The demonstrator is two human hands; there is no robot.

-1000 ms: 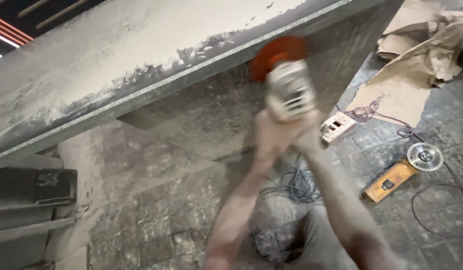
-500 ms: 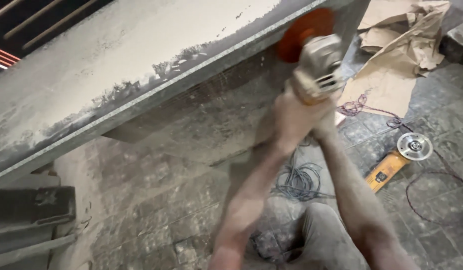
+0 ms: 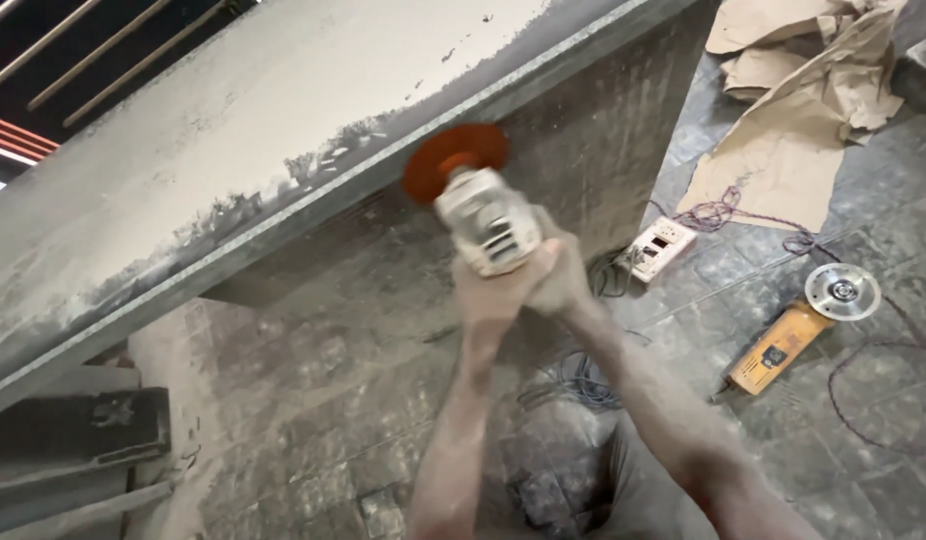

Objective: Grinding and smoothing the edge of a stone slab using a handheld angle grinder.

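Observation:
Both of my hands grip one dusty white angle grinder (image 3: 488, 222). My left hand (image 3: 498, 285) wraps the rear of its body, and my right hand (image 3: 566, 275) clasps it from the right side. The grinder's orange disc (image 3: 455, 160) presses against the front edge of a grey stone countertop slab (image 3: 243, 150) covered in pale dust. My forearms, coated in dust, reach up from the bottom of the view.
A second yellow angle grinder (image 3: 798, 325) with a silver disc lies on the tiled floor at right. A white socket box (image 3: 660, 246) with tangled cables sits near it. Crumpled brown paper (image 3: 798, 110) lies top right. Dark metal bars (image 3: 73, 430) lie bottom left.
The grinder and both hands slid right along the slab edge half a second ago, then came back left and lower. The camera view shifted with them.

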